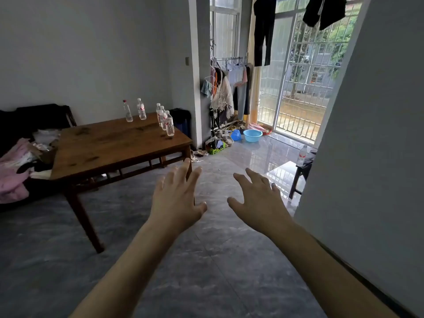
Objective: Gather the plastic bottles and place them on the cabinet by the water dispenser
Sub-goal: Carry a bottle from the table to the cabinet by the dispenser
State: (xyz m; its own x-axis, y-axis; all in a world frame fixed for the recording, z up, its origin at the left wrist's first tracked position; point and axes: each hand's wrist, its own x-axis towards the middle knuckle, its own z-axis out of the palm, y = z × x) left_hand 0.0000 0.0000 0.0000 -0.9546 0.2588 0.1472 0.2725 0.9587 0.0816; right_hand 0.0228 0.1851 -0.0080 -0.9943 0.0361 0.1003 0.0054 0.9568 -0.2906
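Note:
Several clear plastic bottles stand upright on the far end of a wooden table [110, 148]: a red-capped bottle [127, 111], a white-capped bottle [141, 109] beside it, and a tight cluster of bottles [165, 120] near the table's right edge. Another bottle [301, 155] stands on a dark stool at the right, partly behind a wall corner. My left hand [176, 198] and my right hand [257, 200] are stretched out over the floor with fingers spread, holding nothing, well short of the table. No cabinet or water dispenser is in view.
A dark sofa [34, 120] with piled pink clothes sits left of the table. A clothes rack [229, 88], shoes and a blue basin [252, 135] crowd the balcony doorway. A grey wall [371, 134] juts in at the right. Grey tiled floor lies ahead.

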